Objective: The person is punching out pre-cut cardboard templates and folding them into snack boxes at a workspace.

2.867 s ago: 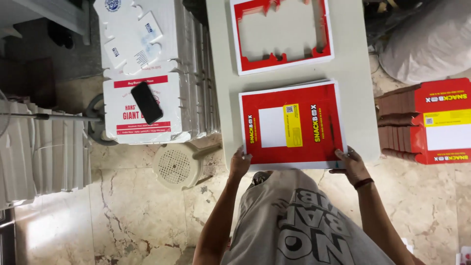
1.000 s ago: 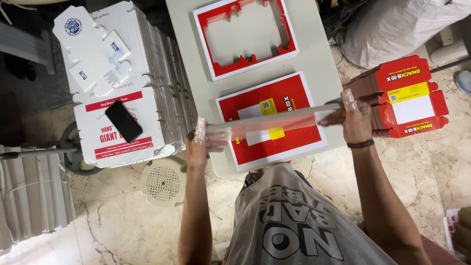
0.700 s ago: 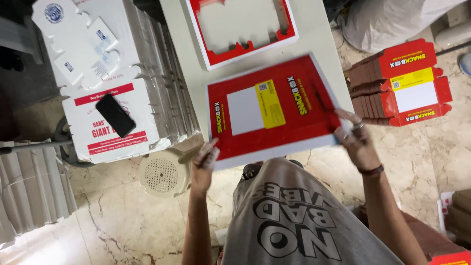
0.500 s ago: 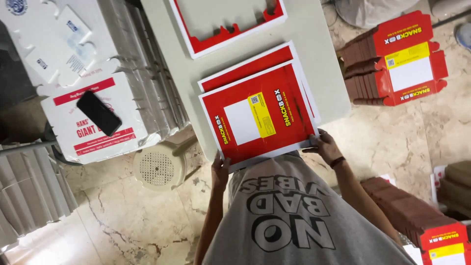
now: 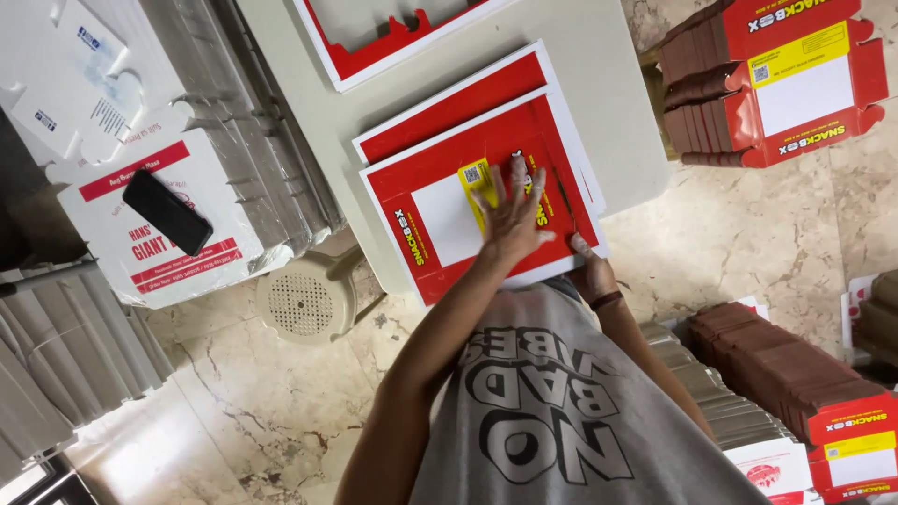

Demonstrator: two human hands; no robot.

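Presses the left hand (image 5: 513,213) flat, fingers spread, on the top red card sheet (image 5: 440,210), which lies unfolded over a second sheet (image 5: 449,112) at the near edge of the table (image 5: 599,84). Sets the right hand (image 5: 587,271) at that sheet's near right corner (fingers tucked below, so cannot tell whether clamped). Shows no fold made yet beside stacked folded boxes (image 5: 795,65), and cuts off the punched-out frame (image 5: 374,47) at the top.

Red, white, yellow card sheet (image 5: 449,210); seemingly beige table (image 5: 599,103).
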